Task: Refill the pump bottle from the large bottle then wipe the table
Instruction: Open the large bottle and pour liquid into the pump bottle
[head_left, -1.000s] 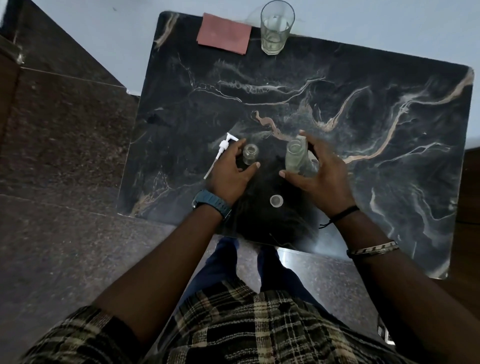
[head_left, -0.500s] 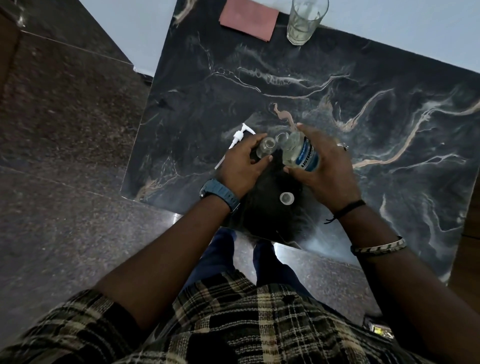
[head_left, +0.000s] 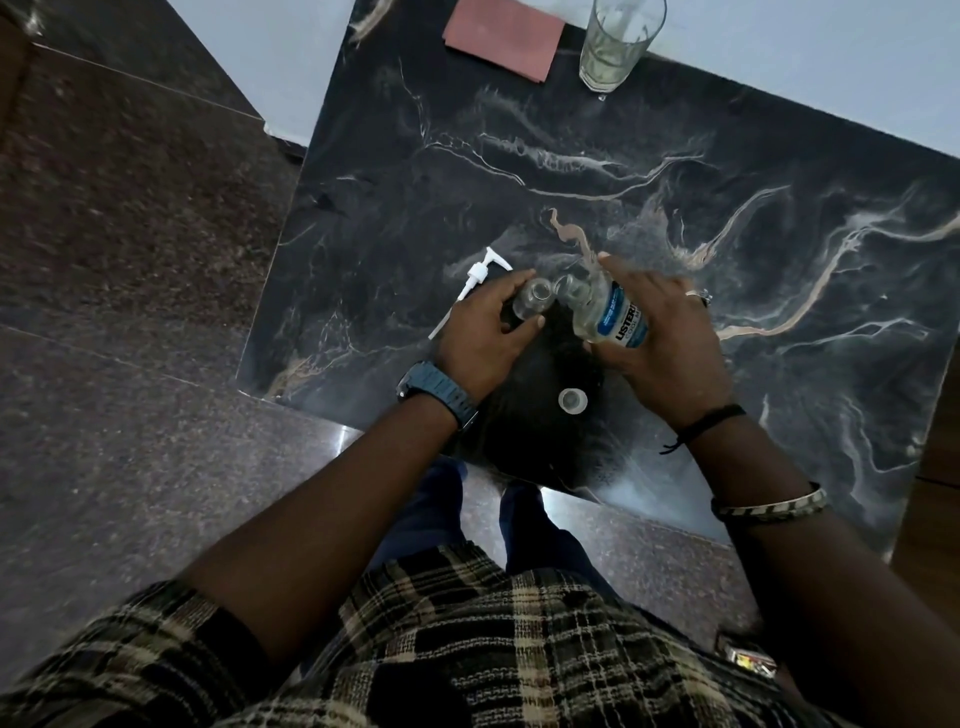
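Near table (head_left: 727, 171) front edge | left hand (head_left: 480, 338) grips pump bottle (head_left: 530, 300) upright | right hand (head_left: 670, 338), fingers wrapped, has tipped large bottle (head_left: 605, 312) from upright, mouths now touching | pour starting; pump head (head_left: 475, 275) lies beside, cloth (head_left: 501, 36) at far edge.

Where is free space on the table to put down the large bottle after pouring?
The widest bare patch is the marble table right of the right hand. Another lies between the hands and the drinking glass and red cloth. It is crowded near the left hand: small pump bottle, Listerine bottle, pump head, cap.
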